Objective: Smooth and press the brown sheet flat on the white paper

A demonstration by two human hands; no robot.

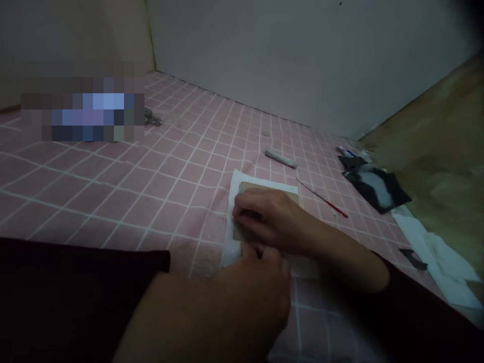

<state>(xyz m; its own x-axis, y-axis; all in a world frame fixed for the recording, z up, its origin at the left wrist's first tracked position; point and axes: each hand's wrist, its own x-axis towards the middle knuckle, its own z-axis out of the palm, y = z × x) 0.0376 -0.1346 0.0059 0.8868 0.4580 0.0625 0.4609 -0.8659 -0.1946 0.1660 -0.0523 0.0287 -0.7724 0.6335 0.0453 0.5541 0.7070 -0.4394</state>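
Observation:
A flat brownish rectangular sheet (247, 186) lies on a white paper or cloth (230, 227) on the pink checked tablecloth. Over its left part, my right hand (268, 214) is closed, thumb and fingers pinched together close to the sheet's surface. Whatever sits between those fingertips is too small or hidden to name. My left hand (257, 282) rests just nearer to me, with bent fingers drawn together at the sheet's near part. Its fingertips touch or nearly touch the right hand, and what they hold is hidden.
Right of the sheet lies a thin tool with a red handle (336, 209). A grey tube-like piece (281, 159) is behind it. Black sheets (376, 189), white paper (434, 252) and a dark scrap (413, 259) line the right wall. A metallic object (153, 118) lies far left, beside a blurred-out patch.

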